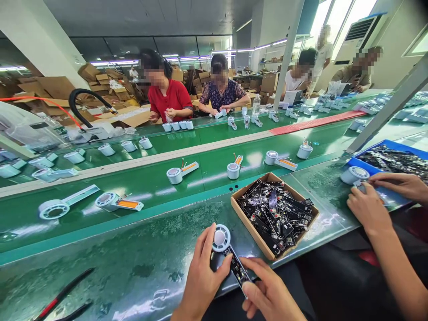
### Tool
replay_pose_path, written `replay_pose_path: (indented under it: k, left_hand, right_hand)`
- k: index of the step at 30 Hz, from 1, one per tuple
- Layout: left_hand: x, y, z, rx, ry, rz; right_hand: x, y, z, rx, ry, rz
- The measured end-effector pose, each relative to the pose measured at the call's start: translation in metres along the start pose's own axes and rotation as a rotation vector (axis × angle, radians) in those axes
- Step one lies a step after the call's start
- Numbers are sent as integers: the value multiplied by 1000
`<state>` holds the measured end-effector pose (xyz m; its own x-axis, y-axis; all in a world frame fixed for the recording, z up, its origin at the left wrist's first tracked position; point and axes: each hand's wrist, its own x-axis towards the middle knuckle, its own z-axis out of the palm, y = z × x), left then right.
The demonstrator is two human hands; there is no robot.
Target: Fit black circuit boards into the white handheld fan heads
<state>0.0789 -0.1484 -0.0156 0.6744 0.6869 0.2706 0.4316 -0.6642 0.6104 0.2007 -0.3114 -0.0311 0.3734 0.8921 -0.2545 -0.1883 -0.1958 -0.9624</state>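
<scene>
My left hand (200, 276) grips a white handheld fan body (221, 237) by its round head, low in the middle of the view. My right hand (267, 292) pinches the long black circuit board (238, 269) that lies along the fan's handle. Both hands hover over the near edge of the green bench (140, 263). Just to the right stands a cardboard box (249, 223) filled with several black circuit boards.
Red-handled pliers (60, 296) lie at lower left. Fan bodies (115, 201) ride the green conveyor behind. A neighbouring worker's hands (368, 207) work at right by a blue tray (391, 160). Other people sit across the line.
</scene>
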Motion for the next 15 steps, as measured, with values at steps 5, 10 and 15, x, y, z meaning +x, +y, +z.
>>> replay_pose_path:
  k: [5, 10, 15]
  left_hand:
    - [-4, 11, -14, -13, 0, 134]
    - [-3, 26, -30, -55, -185, 171]
    - [-27, 29, -22, -447, -91, -14]
  right_hand:
    - [1, -29, -5, 126, -221, 138]
    - [-2, -39, -5, 7, -267, 68]
    - [-8, -37, -1, 149, -247, 77]
